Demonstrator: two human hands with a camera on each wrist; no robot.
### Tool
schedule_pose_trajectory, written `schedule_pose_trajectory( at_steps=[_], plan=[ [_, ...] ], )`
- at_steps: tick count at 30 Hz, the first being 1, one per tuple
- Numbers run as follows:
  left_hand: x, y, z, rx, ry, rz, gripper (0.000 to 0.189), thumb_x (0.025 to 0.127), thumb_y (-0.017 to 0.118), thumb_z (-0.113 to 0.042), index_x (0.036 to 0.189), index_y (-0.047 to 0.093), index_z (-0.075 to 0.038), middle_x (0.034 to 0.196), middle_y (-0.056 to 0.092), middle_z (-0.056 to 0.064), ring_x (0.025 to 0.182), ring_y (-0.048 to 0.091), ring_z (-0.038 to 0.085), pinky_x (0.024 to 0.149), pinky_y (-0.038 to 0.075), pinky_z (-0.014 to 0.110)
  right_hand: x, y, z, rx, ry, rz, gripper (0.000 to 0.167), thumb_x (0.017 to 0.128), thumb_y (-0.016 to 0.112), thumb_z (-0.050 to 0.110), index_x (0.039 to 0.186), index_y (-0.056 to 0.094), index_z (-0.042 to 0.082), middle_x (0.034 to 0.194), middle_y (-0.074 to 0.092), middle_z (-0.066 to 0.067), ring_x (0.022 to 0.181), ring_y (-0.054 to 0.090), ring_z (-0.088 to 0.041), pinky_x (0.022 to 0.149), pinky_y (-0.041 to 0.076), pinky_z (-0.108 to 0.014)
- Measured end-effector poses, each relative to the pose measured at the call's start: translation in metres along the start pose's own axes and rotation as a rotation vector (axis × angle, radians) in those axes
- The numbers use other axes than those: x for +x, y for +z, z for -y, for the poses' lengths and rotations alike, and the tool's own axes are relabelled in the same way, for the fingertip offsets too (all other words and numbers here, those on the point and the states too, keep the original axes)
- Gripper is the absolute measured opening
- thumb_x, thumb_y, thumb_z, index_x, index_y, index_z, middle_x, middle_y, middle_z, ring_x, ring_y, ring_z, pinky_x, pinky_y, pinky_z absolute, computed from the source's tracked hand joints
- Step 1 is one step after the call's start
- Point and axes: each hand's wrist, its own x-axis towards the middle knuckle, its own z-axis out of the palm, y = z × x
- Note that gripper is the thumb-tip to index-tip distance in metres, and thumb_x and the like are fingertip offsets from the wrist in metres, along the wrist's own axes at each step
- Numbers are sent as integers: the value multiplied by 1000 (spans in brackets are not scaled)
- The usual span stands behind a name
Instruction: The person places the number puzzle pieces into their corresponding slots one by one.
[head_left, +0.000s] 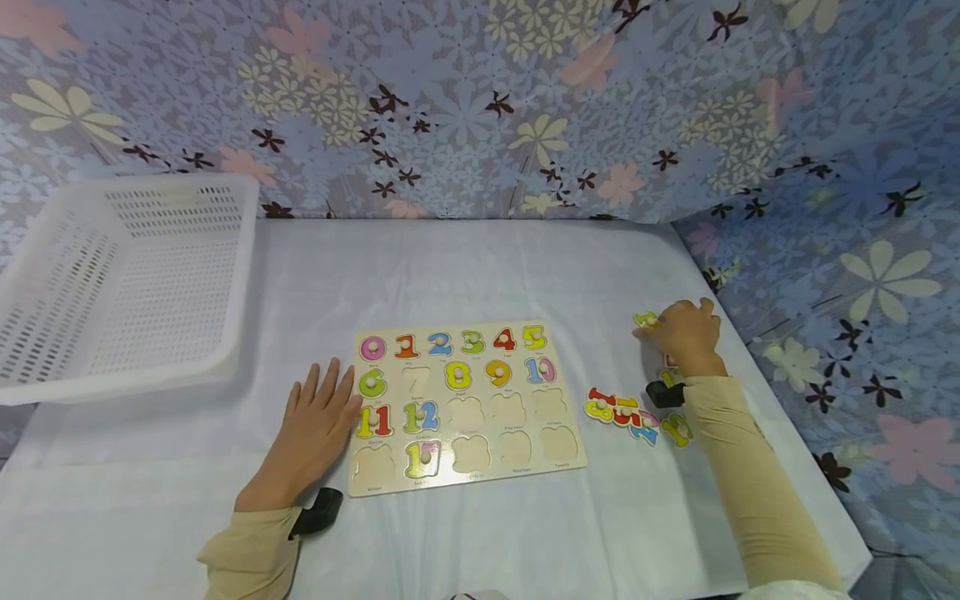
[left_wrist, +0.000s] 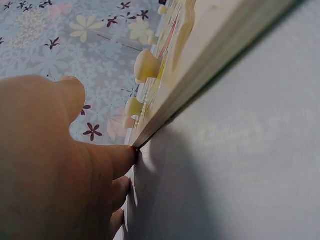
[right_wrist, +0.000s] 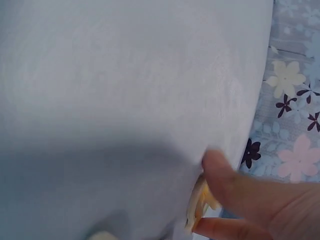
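Observation:
A wooden number puzzle board (head_left: 468,487) lies on the table with several colourful knobbed number pieces in its recesses; bare recesses show at 7 and in the lower rows. My left hand (head_left: 318,425) rests flat at the board's left edge, fingers spread. In the left wrist view, a fingertip meets the board's side (left_wrist: 165,112). Off to the right, my right hand (head_left: 686,333) pinches a yellow-green number piece (head_left: 645,320) between thumb and fingers. The right wrist view shows this piece (right_wrist: 198,204) tilted on edge, its number mostly hidden.
A loose pile of number pieces (head_left: 624,413) lies right of the board, with another green-yellow piece (head_left: 677,430) beside the right sleeve. A white plastic basket (head_left: 240,275) stands at the far left. Floral fabric (head_left: 465,108) hangs behind the white-covered table (head_left: 450,267).

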Motion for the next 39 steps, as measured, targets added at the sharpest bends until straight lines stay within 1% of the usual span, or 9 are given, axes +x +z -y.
schedule_pose_trajectory(
  at_steps=[9,12,15,19,22,27,30,34,39],
  plan=[
    [1,0,0,5,-8,-2,62,104,33,-41,152,23,-3,159,11,19,145,-2,41,113,-2,58,2,2,3,32,3,-35,45,84,75,28,107,68,-9,117,57,-33,126,26,-59,98,27,-67],
    [1,0,1,-2,-5,-3,62,104,33,-41,152,23,-3,159,12,19,145,-2,41,113,-2,58,-3,-1,11,49,-28,-63,44,83,77,25,108,67,-9,118,56,-34,127,25,-59,99,26,-68],
    [1,1,2,-4,-8,1,63,104,33,-42,152,22,-2,159,11,19,145,-3,40,113,-3,58,-13,-6,27,89,-123,-115,41,80,80,22,106,68,-8,116,57,-34,127,29,-58,102,26,-66],
    [0,1,3,-9,-12,3,64,104,33,-43,152,22,-2,159,10,19,145,-3,40,113,-3,58,-36,-10,56,158,-304,-171,37,76,83,15,103,70,-7,115,60,-31,123,38,-53,109,21,-59],
    [1,1,2,-12,-10,-1,63,104,33,-43,152,23,-2,159,11,19,145,-3,40,113,-3,58,-59,-7,75,199,-419,-153,38,75,84,13,105,70,-4,121,58,-30,127,35,-51,111,19,-57],
    [1,1,0,1,-17,-1,63,104,32,-42,153,22,-3,159,11,19,145,-2,40,113,-2,58,-95,5,95,237,-620,-88,41,70,88,17,105,71,2,129,54,-27,134,25,-51,106,27,-62],
    [0,1,0,5,-17,-3,62,105,32,-41,153,23,-3,159,12,19,145,-1,41,113,-2,58,-110,11,99,228,-681,-55,43,68,89,18,106,72,6,129,55,-23,135,26,-48,103,32,-61],
    [0,1,1,2,-14,-3,62,104,33,-41,153,23,-3,159,12,19,145,-2,40,113,-2,58,-125,16,101,211,-681,-21,43,69,89,18,108,72,8,131,55,-19,136,26,-45,102,36,-59],
    [1,0,1,4,-9,5,62,105,32,-41,153,22,-3,159,11,19,145,-2,40,113,-2,58,-141,18,116,218,-738,-31,42,68,89,21,105,72,9,130,56,-19,136,28,-44,102,36,-58]
  ],
)
